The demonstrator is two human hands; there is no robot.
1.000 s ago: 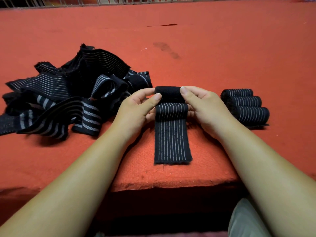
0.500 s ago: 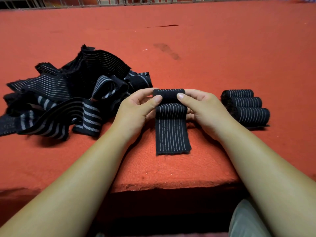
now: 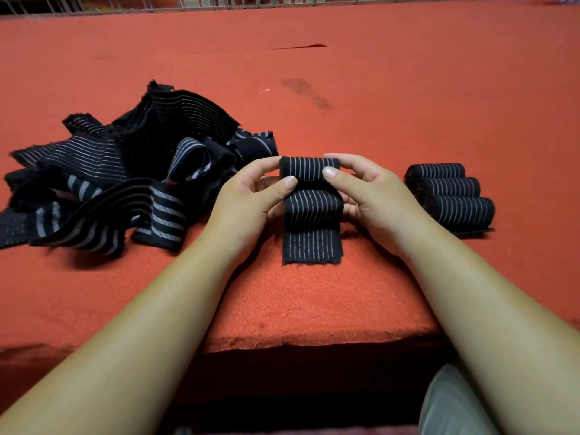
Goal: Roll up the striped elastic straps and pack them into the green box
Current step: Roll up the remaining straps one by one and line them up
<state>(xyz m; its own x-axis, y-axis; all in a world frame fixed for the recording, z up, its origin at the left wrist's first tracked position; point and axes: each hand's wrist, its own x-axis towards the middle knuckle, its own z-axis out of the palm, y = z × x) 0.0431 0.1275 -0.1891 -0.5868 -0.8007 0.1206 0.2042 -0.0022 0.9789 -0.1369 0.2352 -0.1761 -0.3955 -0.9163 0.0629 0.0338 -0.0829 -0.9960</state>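
The work surface is a wide platform covered with rough red-orange carpet [image 3: 408, 98]. Its front edge [image 3: 314, 340] drops into dark shadow just before the person. Further away on the carpet there is a dark stain [image 3: 306, 94] and a thin dark mark [image 3: 298, 47]. At the far side a metal railing [image 3: 219, 1] borders the surface.

In the middle, near the front edge, is a striped elastic strap [image 3: 310, 233], partly rolled, and its flat tail rests on the carpet toward the person. The left hand [image 3: 251, 199] and the right hand [image 3: 373, 199] pinch the rolled part from its two ends, with the thumbs on its near side.

To the left lies a pile of loose straps [image 3: 119, 183]. To the right three rolled straps [image 3: 452, 196] lie side by side, touching each other. A grey trouser leg [image 3: 452, 403] shows at the bottom right.
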